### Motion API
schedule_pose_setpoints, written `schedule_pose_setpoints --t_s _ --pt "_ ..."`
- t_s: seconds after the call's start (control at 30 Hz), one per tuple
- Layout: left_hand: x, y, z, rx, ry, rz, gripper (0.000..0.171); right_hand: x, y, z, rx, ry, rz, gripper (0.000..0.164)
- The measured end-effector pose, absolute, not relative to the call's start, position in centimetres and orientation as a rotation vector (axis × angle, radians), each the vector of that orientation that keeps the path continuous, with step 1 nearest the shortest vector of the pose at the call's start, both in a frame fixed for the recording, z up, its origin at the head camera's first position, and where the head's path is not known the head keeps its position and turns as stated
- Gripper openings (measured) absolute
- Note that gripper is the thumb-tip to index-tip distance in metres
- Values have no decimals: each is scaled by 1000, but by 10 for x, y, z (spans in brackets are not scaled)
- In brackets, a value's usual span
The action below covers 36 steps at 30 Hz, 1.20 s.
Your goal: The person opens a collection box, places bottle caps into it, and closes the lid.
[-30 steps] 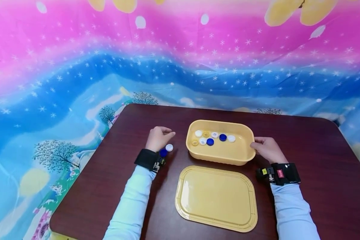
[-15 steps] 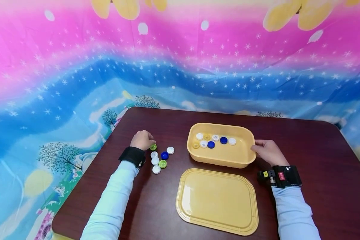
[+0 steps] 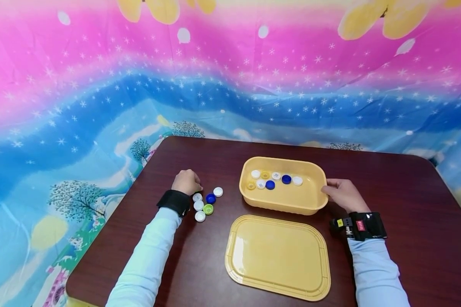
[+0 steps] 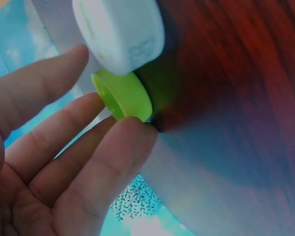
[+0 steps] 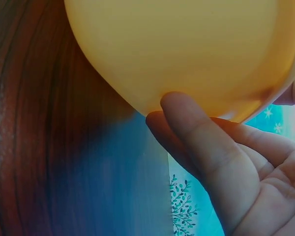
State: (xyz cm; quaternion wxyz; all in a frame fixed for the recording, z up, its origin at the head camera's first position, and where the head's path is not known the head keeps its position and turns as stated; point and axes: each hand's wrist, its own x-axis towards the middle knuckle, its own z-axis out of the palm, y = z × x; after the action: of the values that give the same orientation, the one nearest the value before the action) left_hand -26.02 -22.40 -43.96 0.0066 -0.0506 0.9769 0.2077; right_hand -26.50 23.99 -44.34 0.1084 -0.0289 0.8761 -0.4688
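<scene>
My left hand [image 3: 187, 182] is at the left of the table, beside loose bottle caps. In the left wrist view its fingertips pinch a green bottle cap [image 4: 124, 96], with a white bottle cap [image 4: 120, 32] right beside it; the head view hides the green one behind the hand. My right hand [image 3: 345, 195] grips the right end of a yellow plastic box [image 3: 288, 204], its thumb [image 5: 179, 108] on the inner wall and other fingers outside. White, yellow and blue bottle caps lie in two rows in the box's left part.
Near my left hand lie white caps [image 3: 200, 216], a blue cap [image 3: 211, 198] and another green cap [image 3: 208, 209]. The box's yellow lid [image 3: 278, 258] lies flat in front of it. A printed cloth [image 3: 230, 85] hangs behind the dark table [image 3: 415, 204].
My left hand moved left to the loose caps, then slightly right and down, covering the upper green cap. The right hand keeps its grip on the box.
</scene>
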Motion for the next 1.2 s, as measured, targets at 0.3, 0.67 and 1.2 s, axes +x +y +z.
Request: schedule_pose_setpoints --t_s 0.3,0.67,1.2 --pt "-259 -218 -440 -152 3091 625 10 -264 243 -446 -66 2562 -1390 54" --pt "-261 -214 -429 -106 3122 646 8 -264 243 -448 -38 2545 -1406 54" --pt "-266 -173 -373 190 3136 745 16 -267 243 -444 -58 2550 -1408 53"
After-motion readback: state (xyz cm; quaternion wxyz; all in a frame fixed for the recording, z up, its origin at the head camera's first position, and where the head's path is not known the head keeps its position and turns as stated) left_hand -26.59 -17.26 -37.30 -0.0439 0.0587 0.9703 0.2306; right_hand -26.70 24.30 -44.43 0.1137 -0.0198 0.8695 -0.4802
